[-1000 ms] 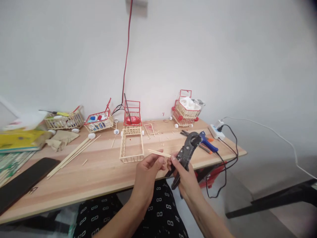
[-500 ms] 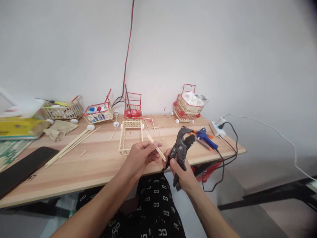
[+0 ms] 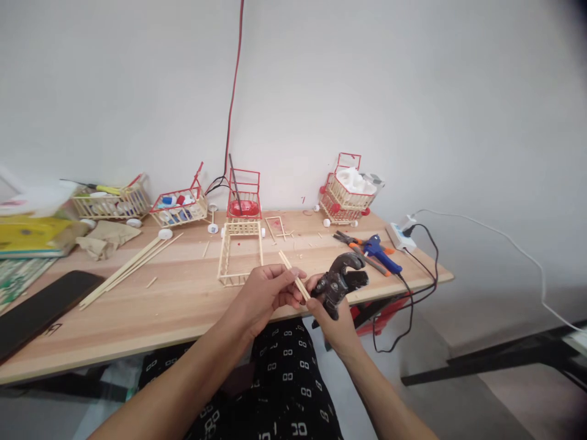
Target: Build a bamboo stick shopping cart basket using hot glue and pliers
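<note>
Short wooden sticks [image 3: 293, 274], lying side by side, are pinched in my left hand [image 3: 270, 290] above the table's front edge. My right hand [image 3: 337, 324] is wrapped round black cutting pliers [image 3: 338, 282] with a hooked jaw, which points up and to the right. The tip of my right thumb is at the lower end of the sticks; whether it presses on them I cannot tell. Just behind my left hand a small cart frame of sticks [image 3: 221, 269] rests on the table [image 3: 183, 305].
Small stick carts with red trim stand along the wall, one holding white material [image 3: 351, 180]. Long sticks [image 3: 123, 275] and a black phone [image 3: 46, 311] lie at left. Orange-handled pliers [image 3: 376, 264], a blue glue gun [image 3: 383, 253] and a power strip [image 3: 401, 238] are at right.
The cutting pliers have tipped over to the right and lower in my right hand. My right thumb has come up to the lower end of the sticks. My left hand still pinches them.
</note>
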Demonstrator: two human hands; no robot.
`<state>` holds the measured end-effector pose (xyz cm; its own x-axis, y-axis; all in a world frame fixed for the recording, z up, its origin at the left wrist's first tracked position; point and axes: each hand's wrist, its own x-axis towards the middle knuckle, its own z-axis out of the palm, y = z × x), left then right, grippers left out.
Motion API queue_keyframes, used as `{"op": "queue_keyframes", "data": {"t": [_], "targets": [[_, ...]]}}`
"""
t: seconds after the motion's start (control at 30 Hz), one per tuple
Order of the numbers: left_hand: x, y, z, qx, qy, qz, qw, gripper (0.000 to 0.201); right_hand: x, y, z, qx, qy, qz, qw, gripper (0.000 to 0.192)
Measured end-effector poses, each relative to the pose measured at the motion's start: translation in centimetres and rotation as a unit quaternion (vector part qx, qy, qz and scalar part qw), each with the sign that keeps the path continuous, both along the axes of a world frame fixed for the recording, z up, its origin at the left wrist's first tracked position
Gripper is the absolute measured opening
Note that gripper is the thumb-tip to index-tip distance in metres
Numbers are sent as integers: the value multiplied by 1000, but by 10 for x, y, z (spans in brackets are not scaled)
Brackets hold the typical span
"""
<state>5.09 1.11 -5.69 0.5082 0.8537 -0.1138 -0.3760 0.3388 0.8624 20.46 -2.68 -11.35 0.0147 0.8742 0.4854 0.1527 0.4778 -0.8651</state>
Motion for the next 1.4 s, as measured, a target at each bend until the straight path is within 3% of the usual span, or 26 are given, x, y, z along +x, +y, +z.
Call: {"op": "queue_keyframes", "data": {"t": [0.17,0.33,0.43,0.73,1.07,1.27,1.4], "targets": [[-5,1,0,78,70,38,994,27,2,0,4,-35,19,49,998,16],[-7,-1,4,200,173,39,964,32,-2,-4,20,-87,23,39,995,18],[-7,-4,8,232,200,44,951,33,-5,-6,25,-114,-2,38,993,23],[-8,-4,5,258,219,52,939,35,-17,-7,11,-132,45,17,990,23],[-5,-9,1,235,208,85,945,36,-34,-12,21,-111,102,20,988,20],[-9,-5,4,267,233,60,933,36,-32,-13,18,-162,82,1,983,25],[-20,-1,13,273,268,16,924,34,-8,-11,26,-187,2,64,980,31]]}}
